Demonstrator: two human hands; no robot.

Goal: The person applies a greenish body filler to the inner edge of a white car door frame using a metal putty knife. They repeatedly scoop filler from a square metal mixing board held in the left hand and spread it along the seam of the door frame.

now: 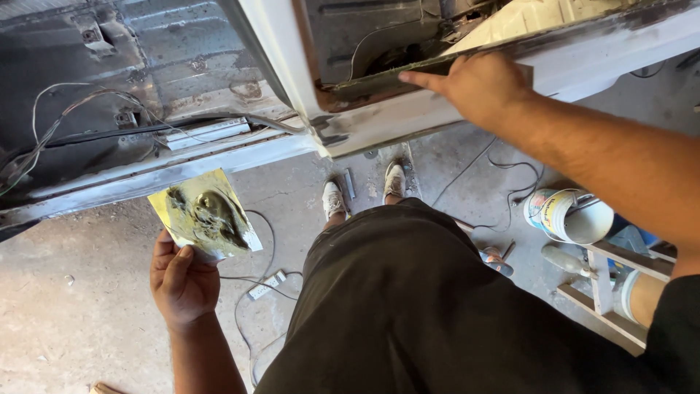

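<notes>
My left hand (182,281) holds a flat yellow board (205,215) by its near edge; a smear of grey-green putty lies on top of it. My right hand (477,84) is stretched out to the white car body sill (408,113). Its fingers press along the dark rusty edge of the sill, and a dark thin tool under the fingers may be a spreader, but I cannot tell for sure. The stripped grey car floor (146,66) with loose wires lies behind the sill on the left.
I stand on a concrete floor (65,292); my white shoes (334,198) are close to the sill. A white power strip (266,286) and cables lie by my feet. A white bucket (572,215) and a wooden frame (609,288) stand at the right.
</notes>
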